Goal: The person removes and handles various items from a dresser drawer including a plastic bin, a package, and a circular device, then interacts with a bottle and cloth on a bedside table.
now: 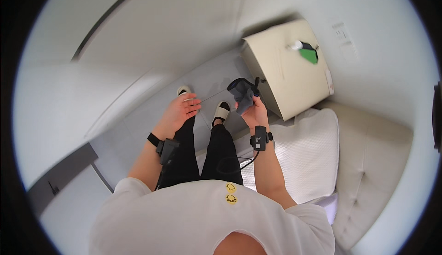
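My right hand (256, 116) is closed on a crumpled grey cloth (244, 97), held in front of me beside the bedside cabinet. A black, looped part with a hint of blue shows at the top of the bundle; whether it belongs to the cloth I cannot tell. My left hand (178, 111) holds nothing, palm turned inward and fingers stretched apart, a short way left of the cloth. Each wrist wears a black strap with a small box.
The cream bedside cabinet (287, 66) bears a white-and-green item (308, 53). To the right are a white quilted pillow (308, 153) and a padded headboard (373, 163). Pale wardrobe doors (92, 84) rise at left. My slippered feet stand on grey floor tiles (209, 77).
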A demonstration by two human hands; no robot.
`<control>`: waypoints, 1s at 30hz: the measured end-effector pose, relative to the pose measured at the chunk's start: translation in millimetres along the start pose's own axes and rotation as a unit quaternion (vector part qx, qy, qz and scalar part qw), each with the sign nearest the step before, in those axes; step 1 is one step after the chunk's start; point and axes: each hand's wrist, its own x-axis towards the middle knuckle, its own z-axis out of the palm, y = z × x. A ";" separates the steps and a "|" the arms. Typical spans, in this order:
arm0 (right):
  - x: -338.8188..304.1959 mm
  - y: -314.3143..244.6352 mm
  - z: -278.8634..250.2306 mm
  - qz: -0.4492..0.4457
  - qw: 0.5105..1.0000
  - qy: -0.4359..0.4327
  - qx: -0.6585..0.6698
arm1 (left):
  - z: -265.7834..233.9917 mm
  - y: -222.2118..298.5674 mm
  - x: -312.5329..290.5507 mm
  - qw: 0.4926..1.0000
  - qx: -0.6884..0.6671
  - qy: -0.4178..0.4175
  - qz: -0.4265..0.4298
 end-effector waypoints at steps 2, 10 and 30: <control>-0.8 17.5 22.4 0.063 0.993 -0.066 0.072 | -24.2 3.5 -31.1 0.998 -0.026 0.053 0.018; 9.6 129.7 116.8 0.191 0.981 -0.020 -0.029 | -130.6 -3.3 -113.6 0.981 -0.150 0.093 0.085; -28.1 294.6 225.8 0.273 0.937 -0.152 -0.158 | -240.1 56.4 -184.7 0.978 0.091 0.066 0.174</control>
